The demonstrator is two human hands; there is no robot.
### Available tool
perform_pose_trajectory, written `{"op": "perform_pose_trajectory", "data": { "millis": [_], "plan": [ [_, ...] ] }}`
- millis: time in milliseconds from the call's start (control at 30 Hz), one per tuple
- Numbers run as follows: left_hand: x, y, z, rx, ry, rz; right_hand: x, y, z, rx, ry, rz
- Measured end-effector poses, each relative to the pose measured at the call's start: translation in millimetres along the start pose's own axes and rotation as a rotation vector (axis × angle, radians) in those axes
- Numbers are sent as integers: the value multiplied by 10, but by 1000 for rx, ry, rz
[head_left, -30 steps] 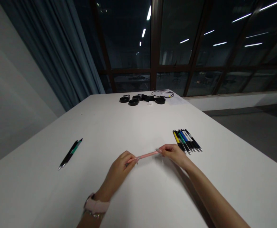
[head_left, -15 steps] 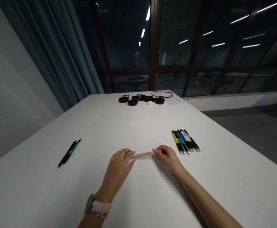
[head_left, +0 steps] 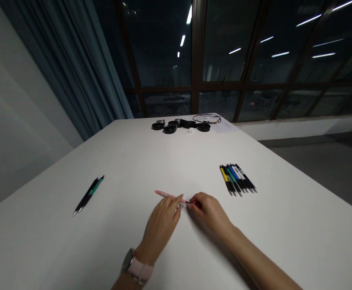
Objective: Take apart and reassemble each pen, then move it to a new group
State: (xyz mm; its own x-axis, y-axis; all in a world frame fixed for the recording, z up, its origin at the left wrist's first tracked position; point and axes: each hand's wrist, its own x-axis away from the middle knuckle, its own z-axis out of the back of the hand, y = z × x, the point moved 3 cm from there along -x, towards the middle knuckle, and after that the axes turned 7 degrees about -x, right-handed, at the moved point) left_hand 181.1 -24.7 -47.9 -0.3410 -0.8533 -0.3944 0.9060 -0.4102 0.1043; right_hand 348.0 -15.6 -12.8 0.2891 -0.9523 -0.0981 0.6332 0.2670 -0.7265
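One pink pen point(head_left: 164, 194): left hand point(head_left: 165, 213) clamps it between fingers; right hand point(head_left: 209, 209), fingers seemingly pinched together, is at its four-o'clock tip point(head_left: 187, 202).

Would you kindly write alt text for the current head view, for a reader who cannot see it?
A person's left hand holds a pink pen, its dark end at the right hand, over a white table. Two pens lie to the left, a row of pens to the right, and round black objects at the far end.
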Motion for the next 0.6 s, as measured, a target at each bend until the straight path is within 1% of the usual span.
{"op": "perform_pose_trajectory", "data": {
  "millis": [200, 367, 433, 533, 600],
  "plan": [
    [-2, -129, 66, -18, 15, 84, 41, -84, 128, 153, -124, -103],
    [-18, -183, 127, -80, -5, 126, 35, -3, 288, 187, -216, -195],
    [-22, -182, 142, -95, -14, 134, 16, 44, 331, 208, -210, -222],
    [-19, -137, 151, -102, -13, 119, -18, 83, 339, 270, -132, -236],
    [-13, -85, 146, -92, -7, 102, -37, 96, 296, 290, -83, -232]
  ]
}}
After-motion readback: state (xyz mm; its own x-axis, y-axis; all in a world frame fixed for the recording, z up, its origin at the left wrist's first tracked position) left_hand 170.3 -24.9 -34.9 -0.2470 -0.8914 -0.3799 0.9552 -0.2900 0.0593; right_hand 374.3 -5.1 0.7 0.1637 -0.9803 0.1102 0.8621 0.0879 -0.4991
